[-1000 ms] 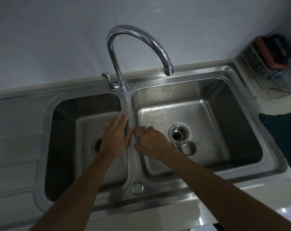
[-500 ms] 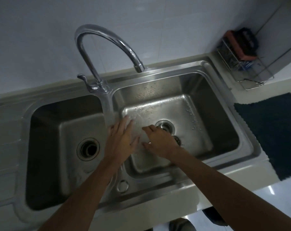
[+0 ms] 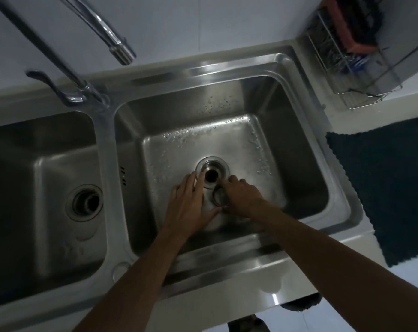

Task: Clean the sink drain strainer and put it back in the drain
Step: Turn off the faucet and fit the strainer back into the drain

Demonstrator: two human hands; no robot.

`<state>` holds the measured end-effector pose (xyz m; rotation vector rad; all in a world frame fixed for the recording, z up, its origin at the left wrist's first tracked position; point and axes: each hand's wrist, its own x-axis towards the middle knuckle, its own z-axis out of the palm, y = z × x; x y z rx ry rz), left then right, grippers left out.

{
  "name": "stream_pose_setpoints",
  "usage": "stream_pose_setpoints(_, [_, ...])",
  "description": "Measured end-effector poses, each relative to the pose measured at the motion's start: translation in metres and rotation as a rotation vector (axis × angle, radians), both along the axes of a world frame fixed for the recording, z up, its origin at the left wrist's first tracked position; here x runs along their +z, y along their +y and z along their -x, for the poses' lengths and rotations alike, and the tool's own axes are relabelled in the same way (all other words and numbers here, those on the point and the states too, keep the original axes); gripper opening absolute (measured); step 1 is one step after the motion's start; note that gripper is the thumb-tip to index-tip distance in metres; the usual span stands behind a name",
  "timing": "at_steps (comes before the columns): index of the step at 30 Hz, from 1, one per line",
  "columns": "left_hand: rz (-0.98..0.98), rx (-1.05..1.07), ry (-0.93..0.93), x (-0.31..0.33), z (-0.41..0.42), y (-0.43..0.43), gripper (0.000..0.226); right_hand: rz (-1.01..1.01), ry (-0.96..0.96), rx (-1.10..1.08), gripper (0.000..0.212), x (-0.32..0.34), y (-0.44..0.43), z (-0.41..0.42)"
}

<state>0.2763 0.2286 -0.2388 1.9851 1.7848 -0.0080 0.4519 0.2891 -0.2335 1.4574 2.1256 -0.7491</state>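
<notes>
The round metal drain strainer (image 3: 218, 196) lies on the floor of the right basin (image 3: 296, 164), just in front of the open drain hole (image 3: 211, 174). My right hand (image 3: 242, 198) curls around the strainer's right side, index finger above it and thumb below it. My left hand (image 3: 186, 204) lies flat with fingers spread, its fingertips at the drain's left rim, holding nothing. Part of the strainer is hidden under my right hand.
The curved chrome tap (image 3: 102, 32) ends above the right basin's back left corner, no water running. The left basin (image 3: 35, 188) has its own drain (image 3: 85, 202). A wire rack (image 3: 361, 61) stands at the back right, and a dark mat (image 3: 383, 185) lies right of the sink.
Both hands have moved from the divider between the basins down into the right basin, to the drain and strainer. The view has shifted right and closer.
</notes>
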Motion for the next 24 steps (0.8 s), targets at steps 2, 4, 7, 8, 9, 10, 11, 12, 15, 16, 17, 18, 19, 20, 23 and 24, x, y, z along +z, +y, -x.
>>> stream_pose_setpoints(2, [-0.039, 0.020, 0.017, -0.006, 0.000, 0.005, 0.112, -0.004, 0.012, 0.043, 0.098, -0.007, 0.004, -0.001])
stream_pose_setpoints(4, [-0.055, 0.038, 0.030, -0.012, -0.001, 0.011, 0.114, -0.009, 0.033, 0.074, 0.096, -0.014, 0.010, -0.004])
stream_pose_setpoints(7, [-0.030, 0.067, 0.034, -0.023, -0.002, 0.022, 0.117, -0.026, 0.079, 0.079, 0.090, -0.020, 0.021, -0.009])
stream_pose_setpoints(8, [-0.020, 0.080, 0.028, -0.026, -0.001, 0.026, 0.119, -0.042, 0.099, 0.060, 0.088, -0.021, 0.026, -0.010])
stream_pose_setpoints(9, [-0.018, 0.095, 0.019, -0.029, -0.001, 0.030, 0.120, -0.066, 0.119, 0.032, 0.087, -0.021, 0.033, -0.011])
stream_pose_setpoints(10, [-0.024, 0.107, 0.015, -0.031, 0.000, 0.034, 0.121, -0.092, 0.137, 0.007, 0.087, -0.020, 0.040, -0.012])
stream_pose_setpoints(11, [-0.033, 0.118, 0.018, -0.033, 0.000, 0.038, 0.122, -0.115, 0.152, -0.009, 0.087, -0.020, 0.047, -0.012])
stream_pose_setpoints(12, [-0.037, 0.128, 0.024, -0.034, 0.000, 0.042, 0.123, -0.130, 0.165, -0.014, 0.087, -0.020, 0.054, -0.011])
stream_pose_setpoints(15, [-0.024, 0.161, 0.031, -0.039, -0.001, 0.053, 0.126, -0.139, 0.191, 0.005, 0.083, -0.025, 0.070, -0.003])
stream_pose_setpoints(16, [-0.017, 0.166, 0.036, -0.041, -0.002, 0.056, 0.127, -0.134, 0.197, 0.016, 0.083, -0.027, 0.072, 0.000])
stream_pose_setpoints(17, [-0.014, 0.169, 0.043, -0.042, -0.002, 0.057, 0.128, -0.129, 0.204, 0.026, 0.084, -0.029, 0.074, 0.004])
stream_pose_setpoints(18, [-0.016, 0.172, 0.049, -0.043, -0.003, 0.058, 0.128, -0.124, 0.210, 0.034, 0.084, -0.031, 0.076, 0.007])
stream_pose_setpoints(19, [-0.020, 0.176, 0.050, -0.044, -0.003, 0.058, 0.128, -0.122, 0.217, 0.042, 0.084, -0.034, 0.076, 0.010])
stream_pose_setpoints(20, [-0.024, 0.181, 0.048, -0.045, -0.003, 0.059, 0.128, -0.124, 0.223, 0.052, 0.083, -0.036, 0.076, 0.012])
stream_pose_setpoints(23, [-0.009, 0.189, 0.049, -0.047, -0.004, 0.060, 0.127, -0.157, 0.198, 0.095, 0.081, -0.042, 0.075, 0.016])
stream_pose_setpoints(24, [0.002, 0.187, 0.054, -0.047, -0.005, 0.059, 0.128, -0.170, 0.176, 0.108, 0.080, -0.044, 0.075, 0.017])
